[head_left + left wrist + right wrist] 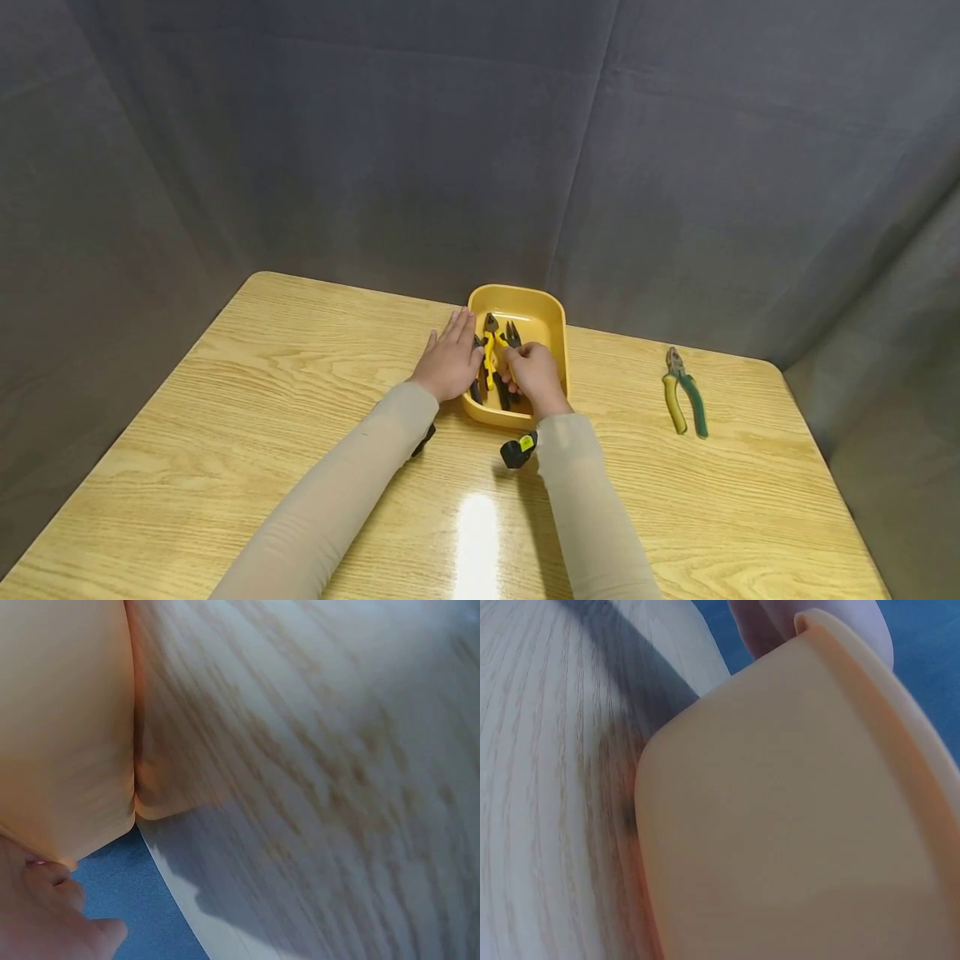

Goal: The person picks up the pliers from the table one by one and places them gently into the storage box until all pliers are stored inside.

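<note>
A yellow plastic tray (557, 321) stands at the back of the table. My left hand (448, 362) rests on its left rim with fingers straight. My right hand (536, 377) reaches inside, its fingers curled at a handle of the yellow-handled pliers (491, 350) and hiding part of it. Beside these lie pliers with dark jaws (513, 335) and dark handles, partly under the right hand. Another dark-handled tool (476, 390) lies along the left wall, partly covered by my left hand. The wrist views mostly show the tray's outer wall (64, 742), (787, 802).
Pliers (678, 392) with one yellow and one green handle lie on the wooden table (300, 367) right of the tray. A grey curtain (375, 150) hangs close behind the table's back edge. Black wrist devices (517, 452) sit under the sleeves.
</note>
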Motion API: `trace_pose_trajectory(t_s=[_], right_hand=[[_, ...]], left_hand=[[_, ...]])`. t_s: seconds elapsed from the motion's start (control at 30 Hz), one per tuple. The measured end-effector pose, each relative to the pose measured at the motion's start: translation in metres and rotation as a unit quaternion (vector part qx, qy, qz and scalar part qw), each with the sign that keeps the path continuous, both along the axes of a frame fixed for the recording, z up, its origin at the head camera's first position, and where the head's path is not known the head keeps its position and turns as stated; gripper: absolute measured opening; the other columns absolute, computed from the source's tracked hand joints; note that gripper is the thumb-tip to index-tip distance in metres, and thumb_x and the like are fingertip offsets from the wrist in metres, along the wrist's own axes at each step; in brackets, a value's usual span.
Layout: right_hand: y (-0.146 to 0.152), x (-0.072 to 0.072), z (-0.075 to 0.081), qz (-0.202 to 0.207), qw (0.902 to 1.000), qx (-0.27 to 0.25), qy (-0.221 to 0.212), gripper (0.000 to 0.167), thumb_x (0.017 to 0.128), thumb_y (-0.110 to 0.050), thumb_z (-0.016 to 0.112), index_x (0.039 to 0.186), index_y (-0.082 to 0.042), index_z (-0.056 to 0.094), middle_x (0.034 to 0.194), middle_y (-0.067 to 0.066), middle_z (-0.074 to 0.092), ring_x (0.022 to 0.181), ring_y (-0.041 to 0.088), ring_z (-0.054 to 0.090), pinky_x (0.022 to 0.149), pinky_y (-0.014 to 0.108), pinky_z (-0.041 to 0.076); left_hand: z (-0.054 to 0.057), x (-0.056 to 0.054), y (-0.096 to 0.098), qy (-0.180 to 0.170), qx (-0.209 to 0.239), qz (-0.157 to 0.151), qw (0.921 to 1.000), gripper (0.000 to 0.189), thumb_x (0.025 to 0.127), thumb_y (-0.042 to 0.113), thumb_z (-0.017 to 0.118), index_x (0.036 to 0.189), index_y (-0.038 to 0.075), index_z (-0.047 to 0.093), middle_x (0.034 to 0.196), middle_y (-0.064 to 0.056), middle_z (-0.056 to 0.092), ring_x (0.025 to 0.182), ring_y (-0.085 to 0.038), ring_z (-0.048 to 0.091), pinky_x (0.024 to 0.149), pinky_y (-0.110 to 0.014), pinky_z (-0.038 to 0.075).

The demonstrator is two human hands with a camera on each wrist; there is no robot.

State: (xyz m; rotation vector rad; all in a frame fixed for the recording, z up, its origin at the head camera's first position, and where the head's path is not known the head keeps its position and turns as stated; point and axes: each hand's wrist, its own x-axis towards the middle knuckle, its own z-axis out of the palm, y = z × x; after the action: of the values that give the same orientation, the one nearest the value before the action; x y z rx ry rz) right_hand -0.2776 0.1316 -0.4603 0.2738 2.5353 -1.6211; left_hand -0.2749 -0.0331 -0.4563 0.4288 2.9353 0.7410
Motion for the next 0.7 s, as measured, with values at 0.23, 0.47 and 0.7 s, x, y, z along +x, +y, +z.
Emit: trace_pose_trajectory(t_s=[0.23, 0.47, 0.7], right_hand=[[-0.0005, 0.0005, 0.0001, -0.007, 0.9998, 0.007, 0.014, 0.027, 0.101, -0.023, 0.058, 0.101, 0.003, 0.065, 0.071, 0.015, 0.065, 0.049, 0.015, 0.050, 0.046, 0.024, 0.044], [0.0008, 0.0022, 0.0023, -0.008, 0.9983, 0.054, 0.019, 0.026, 0.099, -0.024, 0.059, 0.095, 0.001, 0.066, 0.065, 0.010, 0.062, 0.046, 0.014, 0.050, 0.047, 0.025, 0.045], [-0.0003, 0.0032, 0.0022, -0.008, 0.9968, 0.078, 0.010, 0.030, 0.097, -0.027, 0.063, 0.077, -0.005, 0.060, 0.055, 0.000, 0.048, 0.041, 0.013, 0.050, 0.043, 0.024, 0.042]], left_hand=[[-0.0031, -0.0023, -0.0003, 0.000, 0.003, 0.001, 1.0000, 0.063, 0.112, 0.034, 0.033, 0.163, 0.007, 0.008, 0.171, -0.008, 0.002, 0.156, -0.022, -0.001, 0.124, -0.054, 0.005], [-0.0039, -0.0028, -0.0002, -0.001, 0.009, 0.002, 1.0000, 0.063, 0.112, 0.033, 0.033, 0.163, 0.007, 0.008, 0.171, -0.008, 0.002, 0.156, -0.021, -0.001, 0.124, -0.053, 0.004], [-0.0043, -0.0027, 0.0000, 0.005, 0.011, 0.004, 0.9999, 0.063, 0.112, 0.033, 0.034, 0.163, 0.006, 0.010, 0.171, -0.010, 0.005, 0.156, -0.022, 0.001, 0.124, -0.055, 0.006]])
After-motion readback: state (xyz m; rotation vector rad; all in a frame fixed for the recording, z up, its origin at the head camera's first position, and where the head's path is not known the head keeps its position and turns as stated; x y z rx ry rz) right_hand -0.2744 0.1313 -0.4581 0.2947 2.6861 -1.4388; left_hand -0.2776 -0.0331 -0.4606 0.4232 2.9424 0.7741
